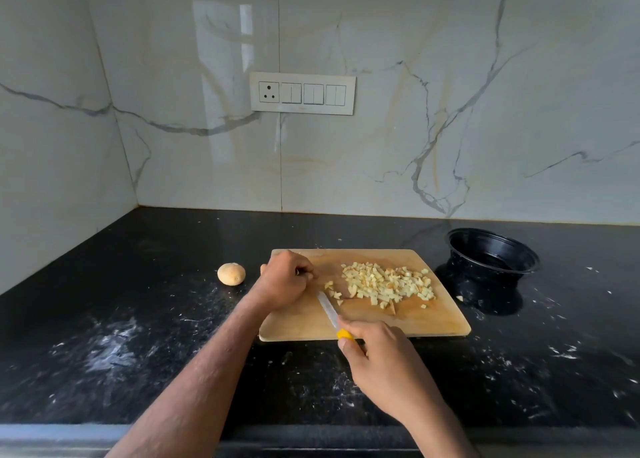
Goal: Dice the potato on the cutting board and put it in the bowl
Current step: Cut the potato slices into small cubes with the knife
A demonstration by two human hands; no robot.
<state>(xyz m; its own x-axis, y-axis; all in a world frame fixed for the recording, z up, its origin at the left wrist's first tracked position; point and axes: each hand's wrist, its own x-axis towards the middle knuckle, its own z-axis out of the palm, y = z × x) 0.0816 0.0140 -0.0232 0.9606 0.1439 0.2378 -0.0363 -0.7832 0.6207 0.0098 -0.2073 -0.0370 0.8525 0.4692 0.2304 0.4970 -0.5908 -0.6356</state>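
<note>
A heap of diced potato (391, 284) is spread over the right half of the one board (363, 322), with a few dice apart at its left and one seen off the board's right edge on the bench (138, 353). One knife (329, 310) is held by the right hand (384, 360), fingers wrapped round its yellow handle, blade on the board. The left hand (284, 279) is rested on the board's left part with fingers curled; whether anything is held cannot be told. One black bowl (491, 255) is set just right of the board, one whole potato (231, 274) left of it.

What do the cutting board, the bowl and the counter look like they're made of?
Cutting board: pale wood or bamboo, matte, faint grain. Bowl: probably thin black plastic, glossy, with a rolled rim. Counter: looks like polished black stone with white flecks.
</note>
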